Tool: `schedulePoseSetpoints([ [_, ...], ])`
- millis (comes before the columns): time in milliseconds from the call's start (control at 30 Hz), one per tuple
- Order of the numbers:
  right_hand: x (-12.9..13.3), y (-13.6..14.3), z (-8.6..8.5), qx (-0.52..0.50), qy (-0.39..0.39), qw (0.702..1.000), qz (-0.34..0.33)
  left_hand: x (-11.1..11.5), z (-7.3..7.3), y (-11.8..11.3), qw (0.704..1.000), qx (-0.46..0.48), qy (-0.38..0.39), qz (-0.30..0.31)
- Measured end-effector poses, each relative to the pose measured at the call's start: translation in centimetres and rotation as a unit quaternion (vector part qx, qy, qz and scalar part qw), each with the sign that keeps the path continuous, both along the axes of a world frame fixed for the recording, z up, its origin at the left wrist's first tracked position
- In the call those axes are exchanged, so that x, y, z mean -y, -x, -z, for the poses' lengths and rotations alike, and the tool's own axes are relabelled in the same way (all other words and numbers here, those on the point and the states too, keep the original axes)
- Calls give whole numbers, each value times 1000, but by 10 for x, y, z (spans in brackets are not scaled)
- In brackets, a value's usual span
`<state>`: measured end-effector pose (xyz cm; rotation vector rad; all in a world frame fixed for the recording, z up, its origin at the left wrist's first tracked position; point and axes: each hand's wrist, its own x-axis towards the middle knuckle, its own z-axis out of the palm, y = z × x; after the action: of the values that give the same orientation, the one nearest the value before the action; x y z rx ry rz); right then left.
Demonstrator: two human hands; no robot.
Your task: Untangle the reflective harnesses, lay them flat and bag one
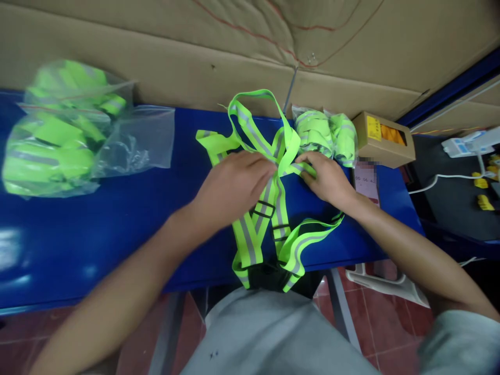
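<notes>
A neon yellow-green reflective harness (pixel 247 240) with grey stripes and black buckles lies spread on the blue table in front of me, its lower ends hanging over the near edge. My left hand (pixel 238 185) is over the harness's middle, fingers curled together at the strap crossing; the fingertips are partly hidden and a little blurred. My right hand (pixel 326 177) pinches a strap just right of that crossing, thumb and fingers closed on it. One loop of strap stands up beyond both hands.
Bagged green straps (pixel 50 146) and a clear plastic bag (pixel 146 138) lie at left on the blue table (pixel 133 229). Behind my right hand sit rolled straps (pixel 314 130), a cardboard box (pixel 385 148) and a phone (pixel 366 182) showing a timer. A cardboard wall (pixel 156 57) closes the back.
</notes>
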<state>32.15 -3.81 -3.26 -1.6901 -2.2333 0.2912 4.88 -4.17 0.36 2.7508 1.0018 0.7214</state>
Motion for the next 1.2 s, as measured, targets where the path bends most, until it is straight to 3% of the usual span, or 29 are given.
schedulePoseSetpoints([
  [67,0,2,0,-11,-8,1000,2,-39,4,-5,998,-56,23,5],
  [167,0,6,0,-39,-14,999,4,-75,8,-19,986,-160,42,-6],
  [367,-2,7,1,-76,-24,997,7,-101,10,-36,963,-232,115,76],
  [500,-2,5,0,-87,-26,996,11,-102,8,-34,969,-212,109,63],
  [733,-1,4,-1,-78,1,997,7,-81,15,-18,972,-210,-86,64],
  [867,0,3,0,-73,13,997,1,-73,24,-9,966,-230,-76,89],
  [1067,0,3,1,-81,22,996,-16,-74,19,-4,958,-283,-35,-14],
  [1200,0,2,1,-85,20,996,-29,-81,15,-11,959,-283,-24,-20],
])
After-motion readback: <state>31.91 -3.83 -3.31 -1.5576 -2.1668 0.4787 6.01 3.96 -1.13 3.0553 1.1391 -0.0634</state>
